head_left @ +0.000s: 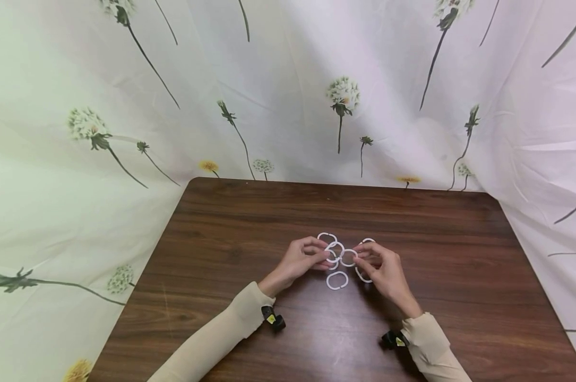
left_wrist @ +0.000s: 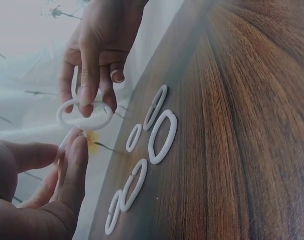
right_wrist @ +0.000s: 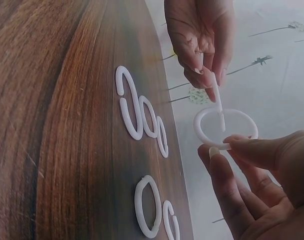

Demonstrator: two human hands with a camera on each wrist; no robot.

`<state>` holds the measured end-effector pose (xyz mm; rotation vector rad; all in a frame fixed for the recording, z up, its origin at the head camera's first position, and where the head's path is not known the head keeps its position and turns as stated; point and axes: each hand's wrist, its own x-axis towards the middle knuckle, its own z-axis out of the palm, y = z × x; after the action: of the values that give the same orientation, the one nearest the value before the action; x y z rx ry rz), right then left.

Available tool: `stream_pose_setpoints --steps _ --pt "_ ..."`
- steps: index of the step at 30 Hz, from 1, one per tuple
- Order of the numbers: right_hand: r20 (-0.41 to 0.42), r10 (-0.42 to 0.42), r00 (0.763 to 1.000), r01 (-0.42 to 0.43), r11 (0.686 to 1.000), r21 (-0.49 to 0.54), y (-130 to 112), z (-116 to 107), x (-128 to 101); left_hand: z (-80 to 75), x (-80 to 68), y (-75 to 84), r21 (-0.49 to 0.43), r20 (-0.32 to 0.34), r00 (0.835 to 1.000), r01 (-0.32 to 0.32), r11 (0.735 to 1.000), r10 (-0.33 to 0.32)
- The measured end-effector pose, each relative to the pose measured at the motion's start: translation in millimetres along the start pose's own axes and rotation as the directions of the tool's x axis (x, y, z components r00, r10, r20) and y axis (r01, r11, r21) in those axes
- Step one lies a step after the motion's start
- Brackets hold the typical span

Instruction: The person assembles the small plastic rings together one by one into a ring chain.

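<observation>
**Ring linking: first joint in hand, loose rings remaining**

Your left hand [head_left: 301,260] and right hand [head_left: 382,268] meet just above the middle of the wooden table [head_left: 460,265], fingertips nearly touching.

1. Right hand: the fingers pinch a white plastic ring [right_wrist: 225,128] by its lower rim, holding it face-on. The thumb and forefinger are closed on it; the other fingers are loosely curled.
2. Left hand: the fingertips pinch a second white ring [right_wrist: 216,95], seen edge-on, at the 12 o'clock rim of the first. The two rings touch there. You cannot tell from these views whether the second ring has passed through the first.
3. Loose rings: a group of rings [head_left: 333,245] lies on the table at 12 o'clock from the hands, some overlapping one another. A single oval ring [head_left: 337,280] lies apart at 6 o'clock, between the wrists. More rings [head_left: 362,275] lie partly hidden beneath the right hand.

Status, as a judgement: work is at an early stage. Only one pair is being joined, and no finished chain is visible. Most rings lie unhandled on the table.
</observation>
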<state>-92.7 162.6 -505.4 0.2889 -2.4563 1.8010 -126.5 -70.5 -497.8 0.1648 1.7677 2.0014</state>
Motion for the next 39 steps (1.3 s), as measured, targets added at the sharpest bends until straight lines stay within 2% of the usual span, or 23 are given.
stream_pose_setpoints --steps 4,11,17,23,29,32,36,39 --pt "-0.01 -0.022 1.0 0.022 1.0 -0.014 0.2 0.8 0.2 0.9 0.7 0.2 -0.008 -0.005 1.0 0.0 1.0 0.0" --pt "-0.014 -0.059 0.998 0.057 0.995 -0.077 0.9 4.6 0.5 7.1 -0.5 -2.0 0.03 0.013 1.0 0.014 0.999 -0.014" --pt "-0.044 0.017 0.999 -0.017 1.0 0.018 -0.9 4.0 1.0 7.4 -1.6 -4.0 0.039 -0.001 1.0 0.007 0.999 -0.007" --pt "-0.102 0.039 0.994 -0.038 0.999 0.007 -7.8 0.8 2.5 4.9 -2.8 -3.6 0.066 -0.006 1.0 -0.001 0.998 0.001" --pt "-0.06 0.111 0.992 -0.102 0.986 0.134 -34.2 -3.0 0.2 4.6 -4.2 -3.4 0.074 -0.005 1.0 0.0 0.997 0.001" --pt "-0.051 0.126 0.991 -0.115 0.977 0.178 -36.6 -4.3 0.5 4.3 -4.9 -3.6 0.083 -0.01 1.0 -0.01 0.996 0.011" --pt "-0.049 0.133 0.99 -0.123 0.977 0.171 -39.0 -5.0 1.4 3.3 -5.4 -4.3 0.099 -0.008 0.999 -0.033 0.995 0.034" --pt "-0.057 0.13 0.99 -0.122 0.984 0.128 -41.5 -5.3 1.7 2.4 -5.3 -5.2 0.106 -0.009 0.999 -0.045 0.993 0.046"
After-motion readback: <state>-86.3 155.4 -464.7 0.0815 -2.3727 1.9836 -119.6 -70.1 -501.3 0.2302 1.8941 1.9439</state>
